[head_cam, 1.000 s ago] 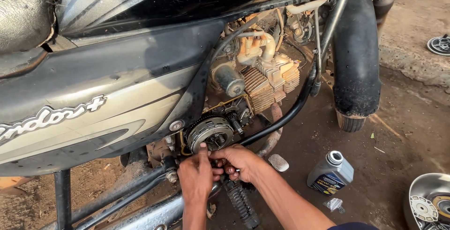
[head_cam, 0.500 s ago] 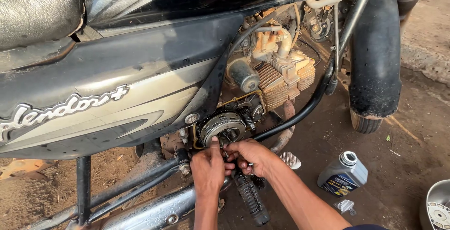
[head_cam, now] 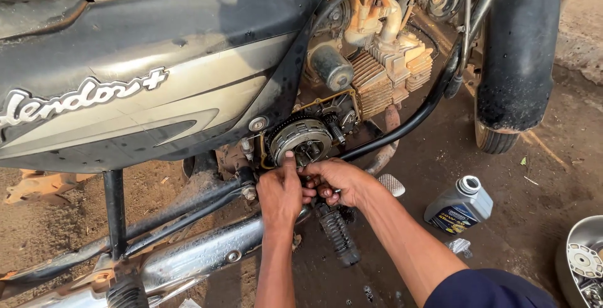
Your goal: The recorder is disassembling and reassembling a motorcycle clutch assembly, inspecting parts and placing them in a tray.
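Observation:
A motorcycle (head_cam: 157, 82) lies tilted with its engine side cover off, so the round metal clutch assembly (head_cam: 300, 141) shows below the finned cylinder (head_cam: 386, 72). My left hand (head_cam: 280, 190) presses its thumb against the lower edge of the clutch. My right hand (head_cam: 336, 181) sits right beside it, fingers curled at the clutch's lower right; what they pinch is hidden. A ribbed black footpeg (head_cam: 336, 232) juts out just under both hands.
The front tyre (head_cam: 515, 50) stands at the upper right. A grey oil bottle (head_cam: 460, 206) lies on the dirt floor to the right, and a metal engine cover (head_cam: 581, 267) at the far right edge. The chrome exhaust pipe (head_cam: 188, 251) runs along the bottom left.
The view has shifted closer, so the bike looks larger and sits further right. Both hands stay at the clutch's lower edge, with the left thumb now pressed up onto it.

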